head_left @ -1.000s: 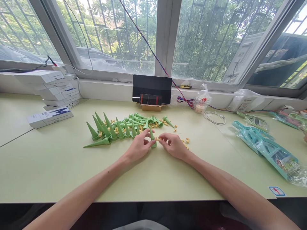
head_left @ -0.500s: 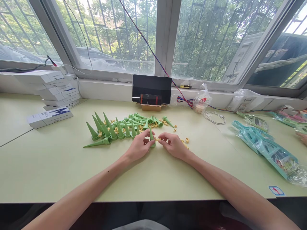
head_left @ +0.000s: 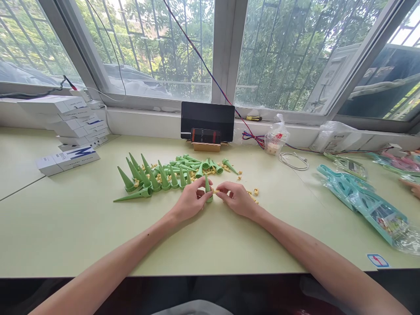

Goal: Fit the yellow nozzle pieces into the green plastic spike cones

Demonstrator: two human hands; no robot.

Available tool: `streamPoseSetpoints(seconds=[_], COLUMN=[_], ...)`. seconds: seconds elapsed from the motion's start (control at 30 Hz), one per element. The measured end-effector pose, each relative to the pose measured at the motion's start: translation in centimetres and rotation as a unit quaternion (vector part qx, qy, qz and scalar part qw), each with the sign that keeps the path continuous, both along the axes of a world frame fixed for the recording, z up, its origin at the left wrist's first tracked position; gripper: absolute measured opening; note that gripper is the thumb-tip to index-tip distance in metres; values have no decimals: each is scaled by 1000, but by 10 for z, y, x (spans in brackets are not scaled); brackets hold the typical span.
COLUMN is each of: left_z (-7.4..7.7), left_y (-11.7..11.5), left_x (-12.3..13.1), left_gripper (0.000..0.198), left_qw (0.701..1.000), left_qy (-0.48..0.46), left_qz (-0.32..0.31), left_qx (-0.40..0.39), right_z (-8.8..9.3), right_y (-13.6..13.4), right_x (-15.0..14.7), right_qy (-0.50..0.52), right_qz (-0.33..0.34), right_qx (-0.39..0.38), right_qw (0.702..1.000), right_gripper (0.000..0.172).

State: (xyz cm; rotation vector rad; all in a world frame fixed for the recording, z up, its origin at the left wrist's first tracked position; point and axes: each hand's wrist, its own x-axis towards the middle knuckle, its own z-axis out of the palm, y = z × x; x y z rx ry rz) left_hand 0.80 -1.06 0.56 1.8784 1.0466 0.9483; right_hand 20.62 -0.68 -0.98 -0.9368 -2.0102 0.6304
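My left hand (head_left: 191, 199) is closed around a green plastic cone spike (head_left: 207, 186), which stands upright, point up. My right hand (head_left: 236, 199) pinches a small yellow plastic piece (head_left: 215, 191) against the cone's right side; whether it sits in a hole there I cannot tell. To the left stand several upright green cones (head_left: 154, 180), with one cone (head_left: 134, 195) lying on its side before them. Behind my hands lies a heap of loose green cones (head_left: 187, 164) mixed with yellow pieces. More yellow pieces (head_left: 256, 192) lie just right of my right hand.
A tablet (head_left: 208, 118) with a phone (head_left: 206, 136) before it leans near the window. White boxes (head_left: 78, 124) are stacked at the left. A coiled white cable (head_left: 293, 161) and bagged teal plastic items (head_left: 364, 197) lie to the right. Another person's hand (head_left: 411, 188) shows at the right edge.
Hardly anything differs. Both hands keep their hold on the cone and the yellow piece, and the other person's hand at the right edge has shifted slightly left.
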Motion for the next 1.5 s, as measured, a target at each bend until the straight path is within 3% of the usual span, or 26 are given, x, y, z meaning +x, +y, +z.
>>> streamPoseSetpoints(seconds=[1.0,1.5], left_z=[6,4], left_y=[-4,-2], left_x=[1,0], left_gripper=[18,19], left_qw=[1000,1000], left_qy=[-26,-20], left_qz=[11,3], left_qx=[-8,-1], right_z=[-4,-3], right_y=[0,0], right_x=[1,1], right_qy=[-10,-30], right_qz=[11,15], right_qx=[-18,-12], right_qw=[1000,999], right_gripper=[12,30])
